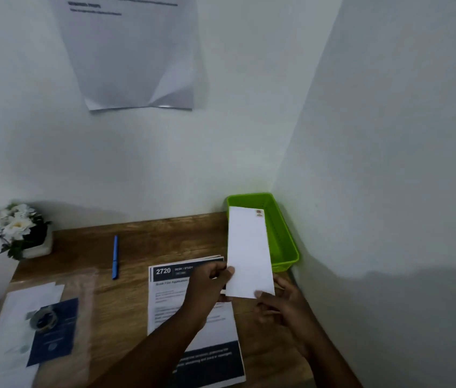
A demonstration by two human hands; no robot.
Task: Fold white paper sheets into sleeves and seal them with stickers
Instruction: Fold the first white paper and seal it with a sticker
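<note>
A folded white paper sleeve [249, 252] is held upright-lengthwise over the near end of a green plastic tray [287, 245] at the desk's back right corner. A small brown sticker [259, 213] sits at the sleeve's far right corner. My left hand [210, 281] pinches the sleeve's near left edge. My right hand [280, 302] grips its near right corner with the thumb on top. Both hands hover above the desk.
A printed instruction sheet [193, 331] headed 2720 lies under my left arm. A blue pen [115, 257] lies behind it. At the left are a clear bag with papers, a dark blue card [53, 331] and a tape roll [42, 319]. A white flower pot [18, 229] stands at the back left.
</note>
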